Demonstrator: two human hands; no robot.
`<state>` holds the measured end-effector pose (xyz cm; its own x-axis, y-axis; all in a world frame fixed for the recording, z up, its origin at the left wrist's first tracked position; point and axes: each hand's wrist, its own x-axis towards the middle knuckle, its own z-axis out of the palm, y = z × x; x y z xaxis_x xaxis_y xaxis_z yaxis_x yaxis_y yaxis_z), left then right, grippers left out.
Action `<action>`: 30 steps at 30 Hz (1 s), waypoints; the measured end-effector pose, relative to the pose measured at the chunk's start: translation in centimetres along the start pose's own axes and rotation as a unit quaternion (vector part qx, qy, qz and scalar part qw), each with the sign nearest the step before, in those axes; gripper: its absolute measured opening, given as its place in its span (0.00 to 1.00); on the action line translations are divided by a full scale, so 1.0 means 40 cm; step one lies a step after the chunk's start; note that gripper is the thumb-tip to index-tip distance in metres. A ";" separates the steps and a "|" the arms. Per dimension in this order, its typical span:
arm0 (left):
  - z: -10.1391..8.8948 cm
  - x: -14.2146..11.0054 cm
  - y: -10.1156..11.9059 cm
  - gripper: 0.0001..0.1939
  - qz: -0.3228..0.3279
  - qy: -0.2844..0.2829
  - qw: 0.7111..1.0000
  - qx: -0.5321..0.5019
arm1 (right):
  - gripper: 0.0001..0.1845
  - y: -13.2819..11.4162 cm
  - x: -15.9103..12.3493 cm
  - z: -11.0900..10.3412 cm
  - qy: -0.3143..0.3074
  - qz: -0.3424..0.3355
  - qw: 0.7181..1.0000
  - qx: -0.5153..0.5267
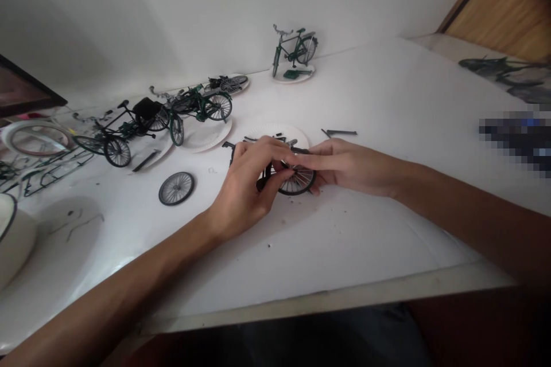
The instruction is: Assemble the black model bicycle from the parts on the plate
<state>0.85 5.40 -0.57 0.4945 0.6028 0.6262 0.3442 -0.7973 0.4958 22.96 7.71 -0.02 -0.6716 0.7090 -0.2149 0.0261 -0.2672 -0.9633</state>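
Note:
Between my hands is a black model bicycle, its spoked wheel (299, 179) showing below my fingers and the rest of its frame mostly covered. My left hand (258, 175) curls over the bicycle from the left, thumb and fingers closed near the wheel's hub. From the right, my right hand (340, 166) grips the wheel's rim, its index finger stretched toward the hub. Behind them lies a white paper plate (297, 136) with small dark parts. A loose spoked wheel (177, 188) rests flat to the left, and a thin black part (340, 132) lies beyond my right hand.
Several model bicycles stand at the left, among them a black one (117, 151) and a green one (200, 104). Another green bicycle (297, 49) stands on a plate by the wall. A cream bowl (19, 246) sits at the left edge. The table's front edge (327, 298) runs below my arms.

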 end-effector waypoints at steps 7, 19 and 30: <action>-0.004 0.007 -0.007 0.08 -0.008 0.013 1.000 0.011 | 0.16 -0.007 -0.004 0.007 0.018 0.019 1.000 0.002; -0.025 0.017 -0.010 0.08 0.025 -0.052 0.998 0.007 | 0.16 -0.006 -0.006 0.003 -0.001 0.009 1.000 -0.028; -0.036 0.015 -0.001 0.07 0.116 -0.105 0.986 0.063 | 0.23 -0.010 -0.012 0.006 0.031 0.020 0.989 -0.140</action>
<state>-0.03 5.85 0.66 0.7208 0.3958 0.5690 0.2925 -0.9180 0.2680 23.11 7.32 0.49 -0.6198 0.7424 -0.2543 0.2616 -0.1100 -0.9589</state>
